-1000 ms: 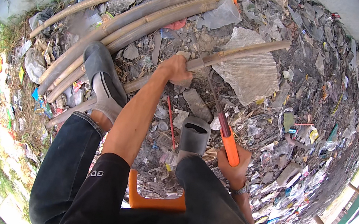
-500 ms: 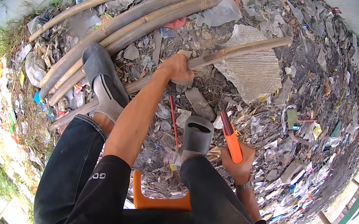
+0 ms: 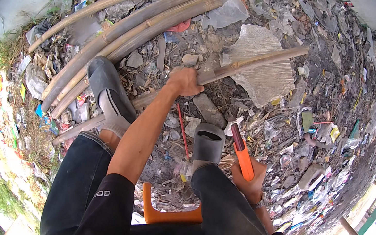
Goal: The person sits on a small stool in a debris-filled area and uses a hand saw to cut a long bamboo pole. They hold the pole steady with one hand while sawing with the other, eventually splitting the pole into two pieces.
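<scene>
My left hand (image 3: pixel 185 81) is closed around a bamboo pole (image 3: pixel 253 65). The pole slants from beside my left shoe (image 3: pixel 113 87) up to the right, its far end over a rough grey slab (image 3: pixel 262 82). In my right hand (image 3: pixel 249 179), next to my right shoe (image 3: pixel 209 143), is an orange-handled tool (image 3: pixel 244 162) with a dark red-brown front part. It points up and left, apart from the pole; its exact kind does not show. More bamboo poles (image 3: pixel 128 31) lie side by side at the upper left.
Stones, such as a flat grey block (image 3: pixel 210 109), and plastic scraps cover the ground. A thin red stick (image 3: pixel 183 131) lies between my feet. An orange plastic seat edge (image 3: pixel 167 216) shows beneath me. A pale wall (image 3: pixel 24 3) curves along the left.
My left hand has come slightly nearer to me, and the held pole has shifted a little right and nearer. My right hand and the orange-handled tool have also drawn slightly nearer.
</scene>
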The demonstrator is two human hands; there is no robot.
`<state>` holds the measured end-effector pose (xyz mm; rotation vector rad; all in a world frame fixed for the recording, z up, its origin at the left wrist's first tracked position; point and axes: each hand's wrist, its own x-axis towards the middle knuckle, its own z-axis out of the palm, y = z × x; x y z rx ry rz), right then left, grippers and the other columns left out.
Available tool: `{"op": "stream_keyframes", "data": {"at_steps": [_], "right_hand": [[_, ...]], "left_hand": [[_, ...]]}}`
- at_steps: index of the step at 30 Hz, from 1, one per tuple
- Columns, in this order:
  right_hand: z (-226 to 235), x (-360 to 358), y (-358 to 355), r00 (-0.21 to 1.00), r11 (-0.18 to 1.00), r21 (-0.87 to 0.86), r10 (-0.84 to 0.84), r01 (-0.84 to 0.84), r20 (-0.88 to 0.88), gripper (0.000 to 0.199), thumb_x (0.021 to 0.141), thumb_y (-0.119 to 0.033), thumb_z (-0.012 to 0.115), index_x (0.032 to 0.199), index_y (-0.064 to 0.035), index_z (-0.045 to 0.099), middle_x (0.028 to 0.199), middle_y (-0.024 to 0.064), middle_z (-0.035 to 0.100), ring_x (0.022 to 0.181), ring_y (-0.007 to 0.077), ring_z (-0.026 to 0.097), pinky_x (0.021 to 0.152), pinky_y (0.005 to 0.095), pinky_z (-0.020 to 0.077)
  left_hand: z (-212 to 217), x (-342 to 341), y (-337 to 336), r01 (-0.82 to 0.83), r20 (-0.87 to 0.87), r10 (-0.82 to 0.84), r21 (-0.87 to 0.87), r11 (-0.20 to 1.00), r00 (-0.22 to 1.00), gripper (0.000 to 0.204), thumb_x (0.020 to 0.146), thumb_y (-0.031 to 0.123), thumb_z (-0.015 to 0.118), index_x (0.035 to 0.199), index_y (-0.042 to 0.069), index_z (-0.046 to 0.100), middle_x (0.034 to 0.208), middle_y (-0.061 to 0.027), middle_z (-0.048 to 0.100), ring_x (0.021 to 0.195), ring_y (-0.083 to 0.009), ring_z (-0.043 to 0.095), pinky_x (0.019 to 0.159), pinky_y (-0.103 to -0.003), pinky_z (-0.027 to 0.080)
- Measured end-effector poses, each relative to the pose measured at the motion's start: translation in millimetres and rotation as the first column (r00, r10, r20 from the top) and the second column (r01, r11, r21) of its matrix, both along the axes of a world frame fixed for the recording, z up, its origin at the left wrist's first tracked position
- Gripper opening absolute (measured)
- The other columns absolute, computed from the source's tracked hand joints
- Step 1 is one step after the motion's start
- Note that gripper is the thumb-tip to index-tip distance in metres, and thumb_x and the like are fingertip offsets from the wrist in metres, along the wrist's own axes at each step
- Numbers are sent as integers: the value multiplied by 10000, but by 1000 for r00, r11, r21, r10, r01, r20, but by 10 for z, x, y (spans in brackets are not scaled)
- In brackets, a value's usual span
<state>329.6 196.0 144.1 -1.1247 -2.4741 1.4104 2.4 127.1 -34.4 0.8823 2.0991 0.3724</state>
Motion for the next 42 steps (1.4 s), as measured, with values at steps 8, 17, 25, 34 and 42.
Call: {"op": "stream_keyframes", "data": {"at_steps": [8, 17, 25, 34, 42], "right_hand": [[408, -196, 34, 990, 990, -17, -138, 138, 5, 108, 824, -72, 730, 817, 18, 671, 596, 80, 591, 517, 112, 539, 528, 300, 448], [1304, -974, 259, 993, 999, 40, -12, 17, -115, 159, 898, -101, 757, 903, 21, 656, 663, 50, 604, 538, 110, 514, 521, 286, 414], [1702, -869, 703, 738, 995, -96, -91, 35, -669, 243, 872, -145, 662, 942, 77, 591, 697, 79, 575, 454, 130, 472, 445, 268, 365], [914, -616, 405, 992, 942, 335, 20, 24, -126, 158, 800, -49, 752, 785, -27, 597, 586, 85, 555, 467, 163, 555, 479, 308, 421], [608, -316, 163, 998, 983, 171, -60, 59, 1, 201, 849, -67, 743, 782, -15, 561, 590, 115, 545, 465, 199, 533, 495, 313, 431]], "left_hand": [[94, 370, -60, -106, -227, 120, 76, 992, 966, 479, 762, 427, 777, 1036, 35, 755, 921, -224, 753, 918, -378, 742, 844, -458, 592], [-218, 548, -254, -35, -642, 166, 212, 977, 748, 417, 807, 399, 802, 1055, 116, 622, 908, -101, 729, 807, -305, 752, 745, -427, 612], [88, 325, 50, -90, -324, 66, -58, 994, 944, 382, 776, 326, 785, 1010, 33, 713, 1004, -180, 754, 895, -335, 753, 782, -418, 608], [29, -424, -12, 4, 378, 30, -89, 996, 925, 373, 691, 321, 792, 828, -19, 723, 719, -170, 713, 625, -294, 709, 632, -414, 559], [58, 262, -195, -149, -509, 212, 161, 976, 834, 412, 789, 423, 786, 966, 60, 704, 838, -165, 753, 795, -372, 748, 711, -485, 601]]}}
